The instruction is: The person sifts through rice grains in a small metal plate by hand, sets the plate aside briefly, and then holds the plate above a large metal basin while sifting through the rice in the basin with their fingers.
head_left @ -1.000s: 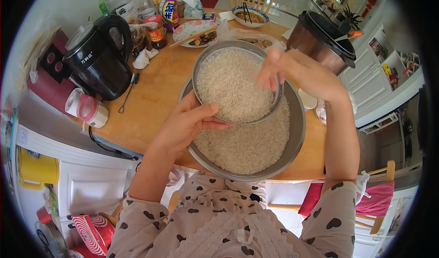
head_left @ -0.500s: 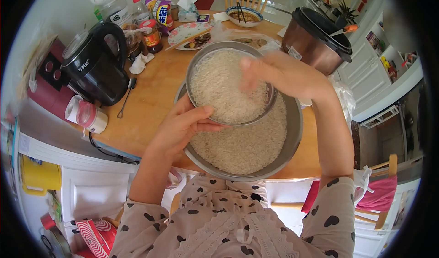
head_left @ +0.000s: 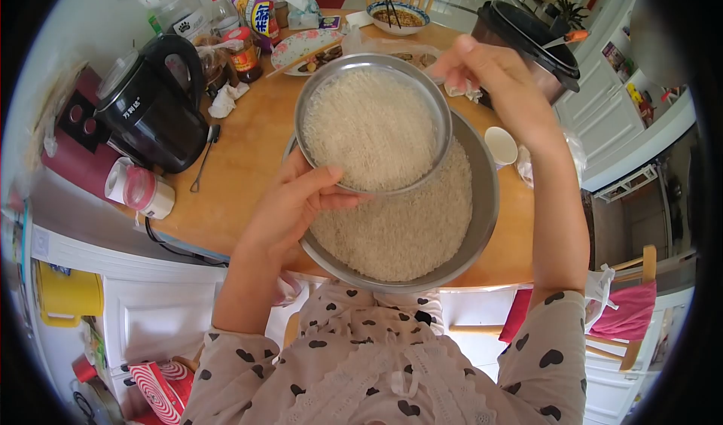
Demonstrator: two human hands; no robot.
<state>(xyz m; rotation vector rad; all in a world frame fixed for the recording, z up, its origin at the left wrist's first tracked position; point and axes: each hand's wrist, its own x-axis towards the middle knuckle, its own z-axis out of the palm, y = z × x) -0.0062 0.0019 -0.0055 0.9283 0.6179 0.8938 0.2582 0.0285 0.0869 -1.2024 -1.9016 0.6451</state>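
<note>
My left hand [head_left: 290, 199] is closed on the near left rim of a small steel bowl [head_left: 444, 143], thumb on top and fingers underneath. Rice [head_left: 369, 127] fills this bowl. It is held above a larger steel basin [head_left: 483, 222], which also contains rice [head_left: 395, 237] and is partly hidden by the bowl. Up and to the right of the bowl, apart from it, is my right hand [head_left: 501, 86]. Its fingers are curled together in a pinch; whatever they hold is too small or hidden to make out.
A paper cup [head_left: 500, 146] stands right of the basin, with a cooker [head_left: 520, 56] behind. On the left are a black kettle [head_left: 154, 105], a spoon [head_left: 205, 158] and jars [head_left: 242, 54]. A floral plate [head_left: 290, 47] and a noodle bowl [head_left: 398, 22] sit at the back.
My right hand has moved from over the rice in the small bowl out to the right, uncovering the rice. The small bowl has shifted slightly up and left.
</note>
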